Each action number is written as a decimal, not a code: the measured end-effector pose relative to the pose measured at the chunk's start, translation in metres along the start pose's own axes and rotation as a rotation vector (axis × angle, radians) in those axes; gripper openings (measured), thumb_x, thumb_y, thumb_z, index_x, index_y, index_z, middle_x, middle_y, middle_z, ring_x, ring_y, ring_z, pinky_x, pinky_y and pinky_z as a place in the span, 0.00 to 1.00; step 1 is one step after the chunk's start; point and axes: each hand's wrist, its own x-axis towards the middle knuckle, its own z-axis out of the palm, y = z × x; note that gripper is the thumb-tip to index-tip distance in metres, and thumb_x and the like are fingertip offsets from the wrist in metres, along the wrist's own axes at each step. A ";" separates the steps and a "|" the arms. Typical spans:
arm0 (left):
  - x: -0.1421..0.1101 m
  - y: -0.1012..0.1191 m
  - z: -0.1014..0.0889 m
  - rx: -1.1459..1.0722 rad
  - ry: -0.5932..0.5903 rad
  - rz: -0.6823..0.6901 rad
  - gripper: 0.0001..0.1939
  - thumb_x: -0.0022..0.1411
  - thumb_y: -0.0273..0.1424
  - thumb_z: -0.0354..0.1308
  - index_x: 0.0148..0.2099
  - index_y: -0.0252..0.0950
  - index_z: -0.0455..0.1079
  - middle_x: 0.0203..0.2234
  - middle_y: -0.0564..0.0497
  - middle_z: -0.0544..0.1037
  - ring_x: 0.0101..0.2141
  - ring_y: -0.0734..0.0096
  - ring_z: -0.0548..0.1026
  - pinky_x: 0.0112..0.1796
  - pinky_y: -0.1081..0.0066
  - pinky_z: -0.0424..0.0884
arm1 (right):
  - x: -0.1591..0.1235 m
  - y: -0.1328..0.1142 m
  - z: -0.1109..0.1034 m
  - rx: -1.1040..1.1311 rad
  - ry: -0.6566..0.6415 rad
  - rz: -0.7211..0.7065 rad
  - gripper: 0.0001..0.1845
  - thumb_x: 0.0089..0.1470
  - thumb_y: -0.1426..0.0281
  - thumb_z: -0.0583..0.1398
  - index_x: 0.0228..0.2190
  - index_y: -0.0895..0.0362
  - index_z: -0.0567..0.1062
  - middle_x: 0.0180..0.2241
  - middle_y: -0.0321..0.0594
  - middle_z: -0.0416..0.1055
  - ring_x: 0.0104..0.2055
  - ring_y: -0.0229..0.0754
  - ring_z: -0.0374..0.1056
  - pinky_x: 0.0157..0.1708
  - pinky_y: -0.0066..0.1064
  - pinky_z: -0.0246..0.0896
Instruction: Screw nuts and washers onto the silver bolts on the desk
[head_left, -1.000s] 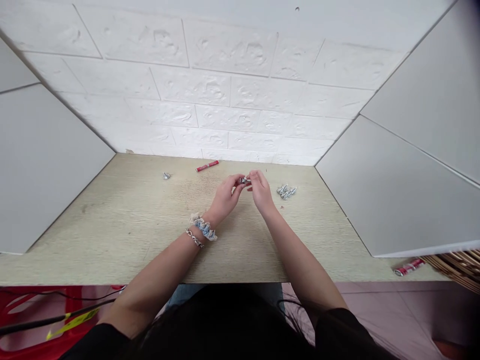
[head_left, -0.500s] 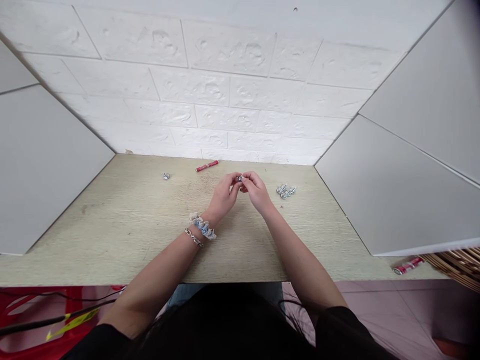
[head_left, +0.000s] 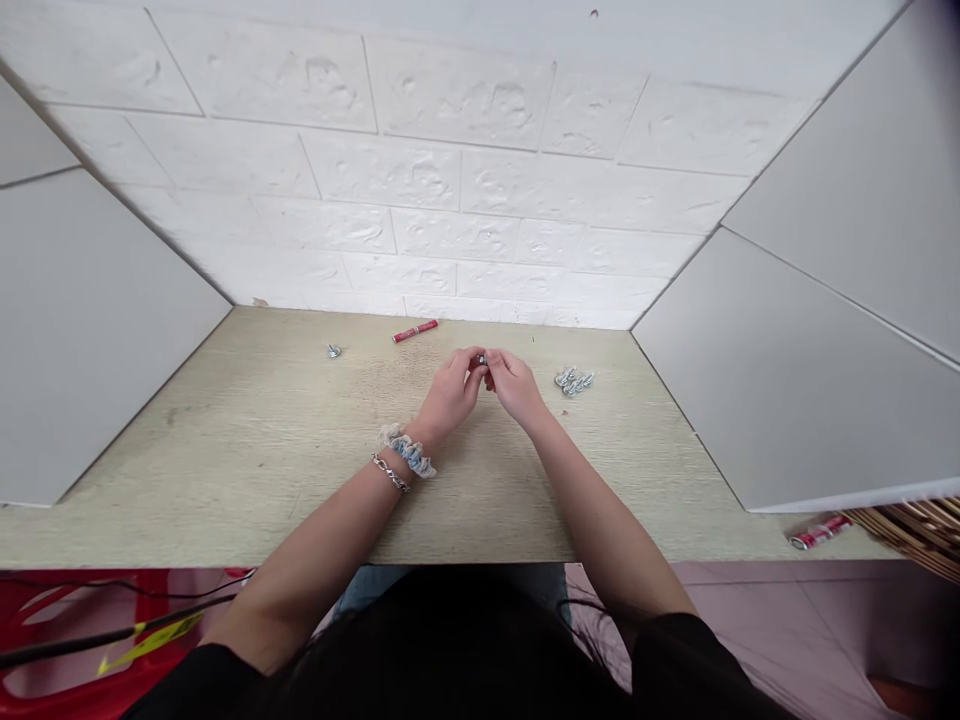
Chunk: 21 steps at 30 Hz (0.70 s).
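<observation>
Fingers of the left hand (head_left: 448, 392) and right hand (head_left: 516, 385) pinch a small silvery metal piece (head_left: 482, 359) mid-frame; the right ones have just closed over its slim end, so most of it is hidden. At lower right, a brown woven basket (head_left: 911, 535), cut off by the frame, adjoins a shiny red tube (head_left: 819, 532). Farther back on the pale wooden bench (head_left: 480, 500), silvery metal pieces (head_left: 575, 381) cluster right of centre, too small to make out exactly.
</observation>
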 end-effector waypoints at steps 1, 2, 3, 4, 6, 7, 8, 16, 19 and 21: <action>0.000 0.000 0.000 -0.002 0.005 -0.009 0.10 0.61 0.27 0.46 0.46 0.35 0.61 0.34 0.48 0.71 0.36 0.71 0.69 0.38 0.69 0.66 | 0.000 0.000 0.001 0.034 0.000 -0.014 0.19 0.51 0.53 0.49 0.24 0.55 0.64 0.21 0.33 0.62 0.24 0.34 0.59 0.26 0.27 0.54; 0.001 0.000 -0.001 -0.002 0.007 -0.013 0.10 0.61 0.26 0.47 0.46 0.35 0.61 0.34 0.48 0.71 0.36 0.71 0.69 0.38 0.69 0.66 | 0.000 -0.001 0.002 0.079 0.004 -0.027 0.15 0.51 0.56 0.51 0.25 0.55 0.64 0.23 0.32 0.62 0.26 0.33 0.59 0.27 0.26 0.55; 0.001 0.000 -0.001 -0.001 0.003 -0.010 0.10 0.61 0.26 0.47 0.46 0.35 0.61 0.35 0.48 0.71 0.36 0.71 0.69 0.38 0.69 0.66 | 0.000 -0.001 0.003 0.133 0.013 -0.038 0.11 0.50 0.59 0.52 0.27 0.54 0.62 0.25 0.32 0.62 0.27 0.33 0.60 0.27 0.25 0.55; 0.000 0.000 -0.001 0.003 -0.004 0.001 0.11 0.61 0.27 0.47 0.46 0.35 0.61 0.35 0.48 0.71 0.37 0.70 0.69 0.39 0.69 0.66 | 0.001 -0.002 0.003 0.190 0.031 -0.049 0.09 0.48 0.62 0.54 0.28 0.54 0.61 0.27 0.31 0.62 0.28 0.33 0.60 0.28 0.25 0.56; 0.000 0.001 -0.001 0.009 -0.030 0.033 0.11 0.62 0.28 0.46 0.47 0.35 0.61 0.36 0.47 0.71 0.39 0.69 0.69 0.40 0.68 0.66 | 0.001 -0.004 0.003 0.287 0.083 -0.065 0.10 0.46 0.65 0.55 0.30 0.53 0.59 0.28 0.31 0.61 0.29 0.32 0.61 0.28 0.24 0.56; -0.001 0.001 0.000 0.010 -0.043 0.048 0.11 0.62 0.28 0.46 0.47 0.35 0.61 0.37 0.47 0.71 0.40 0.69 0.69 0.40 0.68 0.65 | 0.001 -0.005 0.002 0.306 0.116 -0.065 0.10 0.45 0.65 0.56 0.30 0.52 0.58 0.29 0.31 0.61 0.30 0.33 0.61 0.28 0.24 0.56; -0.001 0.001 0.000 0.011 -0.053 0.059 0.11 0.62 0.28 0.46 0.47 0.35 0.60 0.37 0.46 0.71 0.40 0.69 0.69 0.40 0.68 0.65 | 0.001 -0.006 0.001 0.300 0.148 -0.059 0.10 0.46 0.64 0.55 0.30 0.52 0.59 0.29 0.31 0.62 0.30 0.33 0.61 0.27 0.24 0.56; -0.002 -0.001 0.000 0.018 -0.058 0.075 0.10 0.62 0.27 0.45 0.46 0.35 0.60 0.36 0.47 0.70 0.39 0.70 0.68 0.40 0.68 0.65 | -0.002 -0.002 0.000 0.019 0.028 0.083 0.29 0.49 0.46 0.46 0.14 0.56 0.61 0.14 0.34 0.57 0.19 0.34 0.57 0.23 0.29 0.53; -0.001 -0.002 -0.001 0.021 -0.043 0.052 0.10 0.62 0.27 0.45 0.46 0.35 0.60 0.36 0.47 0.70 0.39 0.70 0.68 0.40 0.68 0.65 | 0.000 0.000 0.002 0.062 -0.002 0.059 0.27 0.49 0.47 0.47 0.18 0.56 0.63 0.16 0.33 0.59 0.20 0.33 0.57 0.24 0.28 0.54; -0.001 -0.002 -0.002 0.019 -0.021 0.023 0.10 0.62 0.27 0.46 0.46 0.35 0.60 0.36 0.47 0.70 0.38 0.70 0.68 0.40 0.68 0.65 | 0.002 0.001 0.003 0.109 -0.016 0.029 0.22 0.49 0.51 0.50 0.21 0.56 0.64 0.20 0.33 0.61 0.23 0.33 0.59 0.25 0.27 0.56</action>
